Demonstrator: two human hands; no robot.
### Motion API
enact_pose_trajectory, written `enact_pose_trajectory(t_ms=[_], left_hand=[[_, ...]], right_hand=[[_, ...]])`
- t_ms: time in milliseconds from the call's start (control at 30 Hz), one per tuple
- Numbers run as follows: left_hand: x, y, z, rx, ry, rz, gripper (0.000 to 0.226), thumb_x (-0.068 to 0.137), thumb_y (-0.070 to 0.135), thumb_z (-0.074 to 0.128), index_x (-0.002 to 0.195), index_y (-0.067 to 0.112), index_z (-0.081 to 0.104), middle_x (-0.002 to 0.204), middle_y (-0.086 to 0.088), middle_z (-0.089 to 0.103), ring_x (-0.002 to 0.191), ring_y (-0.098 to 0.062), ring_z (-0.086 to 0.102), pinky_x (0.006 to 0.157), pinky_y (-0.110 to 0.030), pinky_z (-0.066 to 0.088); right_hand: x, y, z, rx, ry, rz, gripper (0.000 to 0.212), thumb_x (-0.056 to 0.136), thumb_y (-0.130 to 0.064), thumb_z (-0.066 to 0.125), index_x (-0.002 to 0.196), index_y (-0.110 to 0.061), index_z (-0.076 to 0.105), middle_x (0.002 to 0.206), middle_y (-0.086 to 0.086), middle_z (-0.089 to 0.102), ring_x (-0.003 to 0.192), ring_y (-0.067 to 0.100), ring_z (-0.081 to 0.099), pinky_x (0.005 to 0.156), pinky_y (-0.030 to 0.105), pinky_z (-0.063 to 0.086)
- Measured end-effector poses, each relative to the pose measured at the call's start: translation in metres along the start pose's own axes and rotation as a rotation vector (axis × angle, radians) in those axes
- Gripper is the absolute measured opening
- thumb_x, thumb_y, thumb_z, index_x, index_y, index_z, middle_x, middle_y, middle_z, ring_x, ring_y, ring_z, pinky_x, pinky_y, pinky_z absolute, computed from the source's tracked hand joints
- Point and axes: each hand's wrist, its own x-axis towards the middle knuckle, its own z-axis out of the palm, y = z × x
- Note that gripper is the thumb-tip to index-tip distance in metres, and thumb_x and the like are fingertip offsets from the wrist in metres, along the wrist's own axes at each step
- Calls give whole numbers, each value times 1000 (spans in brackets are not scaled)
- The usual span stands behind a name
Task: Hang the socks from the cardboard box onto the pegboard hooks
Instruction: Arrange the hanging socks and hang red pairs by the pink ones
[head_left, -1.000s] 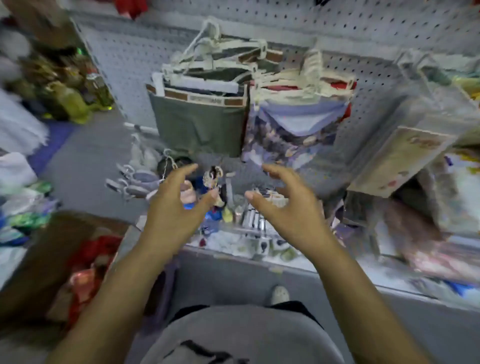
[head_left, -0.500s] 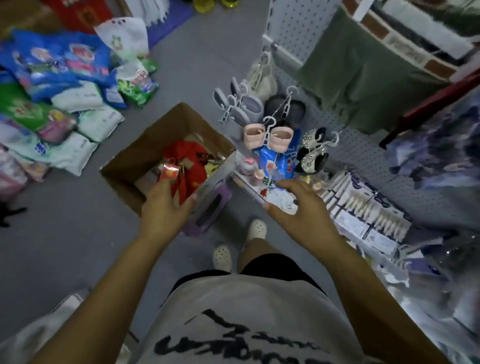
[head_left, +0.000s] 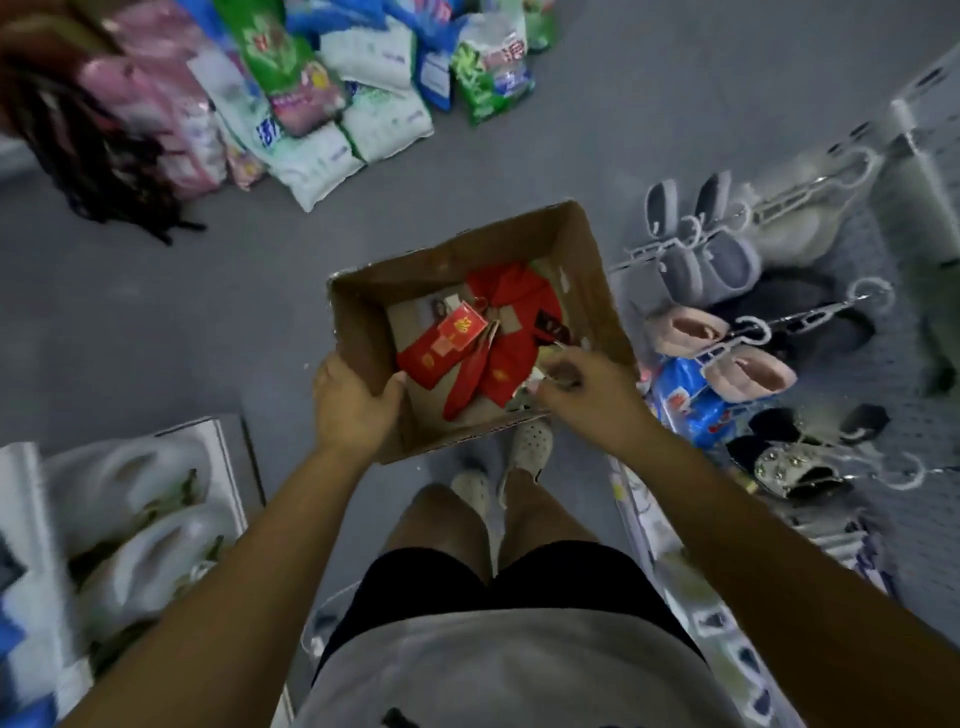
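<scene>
Fig.: cardboard box (head_left: 363, 322), red socks (head_left: 506, 338) inside, below you.
Your L hand (head_left: 358, 402) grips its near-left wall, fingers curled; R hand (head_left: 589, 392) at near-right corner, fingers bent (blurred, pinch unclear).

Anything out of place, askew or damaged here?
Nothing looks spilled or damaged. The red socks lie jumbled rather than stacked in the cardboard box, which the left hand grips by a corner.

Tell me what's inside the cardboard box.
Visible: red socks with a red card label lie on the cardboard box floor; the right hand reaches in. Whatever is under the socks is covered.
</scene>
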Motion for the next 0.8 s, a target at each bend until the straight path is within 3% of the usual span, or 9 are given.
enact_pose_trajectory(t_ms=[67, 167, 233, 333, 433, 533, 667, 733, 800], left_hand=[[17, -7, 9, -72, 11, -89, 82, 83, 53, 72, 141, 3, 43, 139, -20, 54, 128, -38, 54, 105, -54, 49], [35, -18, 19, -150, 29, -204, 98, 74, 69, 61, 143, 2, 39, 142, -20, 54, 129, -39, 54, 106, -54, 48], [38, -20, 24, -214, 19, -239, 85, 82, 62, 62, 141, 4, 42, 139, -17, 57, 126, -36, 57, 106, -47, 49], [39, -29, 38, -268, 23, -221, 48, 101, 39, 58, 135, 7, 45, 125, -10, 65, 114, -31, 63, 95, -34, 51], [39, -34, 47, -291, 95, -176, 40, 104, 37, 53, 130, 7, 45, 113, -5, 68, 103, -28, 67, 87, -33, 54], [42, -37, 52, -273, 152, -132, 28, 104, 36, 52, 118, 12, 46, 103, -2, 69, 88, -20, 68, 77, -30, 55], [44, -41, 53, -227, 184, -94, 18, 104, 34, 52, 110, 22, 41, 88, 21, 55, 76, 2, 58, 63, -12, 45], [46, -42, 53, -221, 183, -91, 18, 104, 35, 52, 110, 23, 40, 89, 19, 56, 75, 0, 58, 63, -11, 44], [47, -43, 53, -222, 187, -89, 18, 104, 36, 51, 112, 25, 40, 93, 15, 57, 77, -3, 60, 67, -18, 49]], right_hand=[[42, 4, 8, 15, -51, 58, 34, 88, -29, 74, 116, -10, 67, 112, 6, 68, 104, 17, 63, 93, 29, 50], [98, 8, 29, 19, -130, 149, 31, 89, -29, 73, 112, -10, 66, 110, 9, 69, 107, 26, 65, 99, 43, 52], [127, 10, 48, 47, -180, 215, 24, 90, -28, 71, 105, -11, 67, 111, 11, 69, 106, 28, 65, 98, 47, 53], [158, 16, 79, 153, -179, 355, 29, 90, -29, 72, 114, -14, 63, 116, 7, 66, 110, 27, 62, 97, 45, 53], [184, 21, 104, 212, -114, 345, 38, 88, -35, 73, 121, -24, 57, 114, -7, 62, 114, 21, 57, 98, 43, 50], [209, 25, 121, 210, -91, 344, 53, 88, -39, 72, 136, -27, 51, 128, -6, 59, 117, 18, 54, 100, 41, 46], [231, 28, 137, 146, -52, 332, 42, 93, -36, 67, 128, -17, 55, 109, -7, 54, 104, 14, 53, 87, 30, 44], [236, 28, 143, 128, 8, 326, 37, 94, -31, 68, 123, -11, 57, 99, -10, 52, 98, 13, 52, 82, 27, 43], [237, 26, 146, 88, 60, 318, 32, 92, -25, 70, 117, -6, 61, 102, -4, 58, 97, 15, 56, 79, 27, 45]])
